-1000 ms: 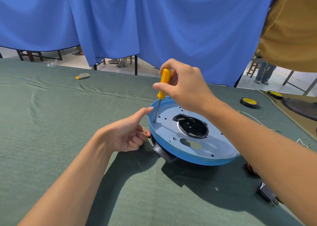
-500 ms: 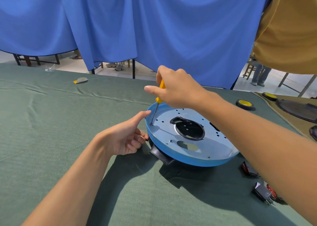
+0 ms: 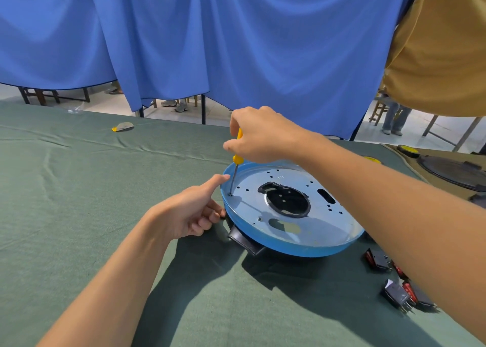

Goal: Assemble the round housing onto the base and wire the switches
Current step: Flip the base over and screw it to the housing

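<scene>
Your right hand (image 3: 263,133) grips the screwdriver (image 3: 238,159), its tip at the round housing's (image 3: 289,244) left rim. Your left hand (image 3: 189,212) steadies the rim with a straight forefinger, the other fingers loosely curled. The housing sits on the base (image 3: 244,241), mid-worktop (image 3: 79,215). The switches (image 3: 394,292) lie unwired, near right.

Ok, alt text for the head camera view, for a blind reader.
The right hand holds a yellow-handled screwdriver, tip down at the rim of a round blue housing on a green cloth. The left hand rests against the housing's edge; loose switches lie to the right.

a curtained workshop: blue drapes (image 3: 210,44) behind a green-clothed table (image 3: 65,202)
</scene>
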A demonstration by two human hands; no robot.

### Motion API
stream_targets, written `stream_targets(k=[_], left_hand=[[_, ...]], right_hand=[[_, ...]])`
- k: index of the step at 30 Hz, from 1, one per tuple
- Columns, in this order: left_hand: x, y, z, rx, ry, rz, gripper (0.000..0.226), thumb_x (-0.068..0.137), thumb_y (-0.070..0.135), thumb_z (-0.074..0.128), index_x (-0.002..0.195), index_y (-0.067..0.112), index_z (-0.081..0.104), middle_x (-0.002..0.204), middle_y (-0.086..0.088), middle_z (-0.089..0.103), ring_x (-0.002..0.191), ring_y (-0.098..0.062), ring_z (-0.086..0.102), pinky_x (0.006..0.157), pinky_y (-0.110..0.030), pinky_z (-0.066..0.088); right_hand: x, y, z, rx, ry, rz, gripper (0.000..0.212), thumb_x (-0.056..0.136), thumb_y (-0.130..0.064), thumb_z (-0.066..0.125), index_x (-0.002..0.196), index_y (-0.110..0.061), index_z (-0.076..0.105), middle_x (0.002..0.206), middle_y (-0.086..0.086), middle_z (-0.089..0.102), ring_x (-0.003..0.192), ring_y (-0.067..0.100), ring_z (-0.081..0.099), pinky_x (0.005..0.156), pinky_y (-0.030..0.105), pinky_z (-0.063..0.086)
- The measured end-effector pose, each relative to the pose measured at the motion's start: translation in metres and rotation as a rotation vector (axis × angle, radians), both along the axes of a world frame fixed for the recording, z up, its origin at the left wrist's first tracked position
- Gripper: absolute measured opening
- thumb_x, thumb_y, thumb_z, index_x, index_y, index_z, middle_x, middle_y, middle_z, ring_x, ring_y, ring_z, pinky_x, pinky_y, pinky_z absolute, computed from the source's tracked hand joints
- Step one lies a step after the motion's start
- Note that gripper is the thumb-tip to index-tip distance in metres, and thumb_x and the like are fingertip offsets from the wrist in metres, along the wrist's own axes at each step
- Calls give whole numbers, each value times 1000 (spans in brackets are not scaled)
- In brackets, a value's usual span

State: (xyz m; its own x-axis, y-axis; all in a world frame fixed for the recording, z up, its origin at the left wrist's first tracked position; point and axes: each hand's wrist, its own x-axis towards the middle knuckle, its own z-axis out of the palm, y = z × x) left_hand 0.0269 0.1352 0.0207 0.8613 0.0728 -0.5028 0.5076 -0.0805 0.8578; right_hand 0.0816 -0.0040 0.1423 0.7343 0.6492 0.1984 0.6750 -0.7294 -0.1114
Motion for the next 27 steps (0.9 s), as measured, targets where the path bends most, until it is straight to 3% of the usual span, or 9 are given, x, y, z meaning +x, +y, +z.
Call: stream_targets(k=[7,11,14,16,18,20,23,25,27], left_hand=[[-2,2,8,185,-18,-44,81,85,74,45,98,-1,70,52,2,46,42,-10,28,39,-20,19],[-3,4,7,376,-152,37,62,86,65,56,90,6,73,51,3,51,42,-10,35,40,-20,25],[-3,-1,5,469,-349,102,35,90,52,60,88,19,71,70,5,65,59,-10,52,52,-24,40],[-3,-3,6,504,-497,136,17,90,43,64,93,27,69,85,3,70,78,-12,63,67,-32,51],[-5,-5,8,538,-587,153,9,88,34,68,95,30,71,92,3,71,90,-15,65,80,-36,52],[-6,-7,9,637,-639,147,18,86,27,70,103,27,73,104,3,67,95,-14,61,80,-32,45],[-9,-10,12,720,-773,182,24,82,20,74,103,30,72,108,7,57,103,-11,51,86,-28,37],[-10,-11,14,719,-802,138,15,81,19,75,91,30,75,100,16,55,110,-13,50,95,-36,42],[-10,-11,15,710,-772,78,8,81,23,77,84,31,77,104,13,57,115,-16,50,100,-43,42]], right_hand=[[-6,-5,-1,24,4,33,21,85,-27,56,101,-13,57,95,6,58,96,28,55,75,42,51],[-8,-2,-4,-14,12,45,20,85,-31,58,98,-15,57,100,6,56,95,29,54,73,41,49],[-8,1,-3,-27,-9,27,24,86,-37,58,99,-18,54,96,4,52,93,27,51,69,39,46],[-9,2,-2,-20,-68,-6,21,86,-37,59,91,-18,52,84,1,46,81,24,50,57,33,37],[-10,3,-3,-13,-131,-55,25,87,-36,58,75,-19,44,76,-1,39,66,18,42,50,29,26],[-10,2,-4,-29,-137,-88,36,89,-42,56,69,-20,35,74,-2,37,61,15,36,49,29,23],[-10,1,1,-69,-22,-72,29,89,-46,55,89,-19,45,83,0,42,74,21,44,50,30,26],[-9,1,3,-73,66,-39,30,89,-35,53,112,-18,45,99,4,47,84,24,51,52,29,32],[-9,0,2,-47,66,-15,30,90,-27,52,117,-16,46,105,6,48,91,25,52,56,31,38]])
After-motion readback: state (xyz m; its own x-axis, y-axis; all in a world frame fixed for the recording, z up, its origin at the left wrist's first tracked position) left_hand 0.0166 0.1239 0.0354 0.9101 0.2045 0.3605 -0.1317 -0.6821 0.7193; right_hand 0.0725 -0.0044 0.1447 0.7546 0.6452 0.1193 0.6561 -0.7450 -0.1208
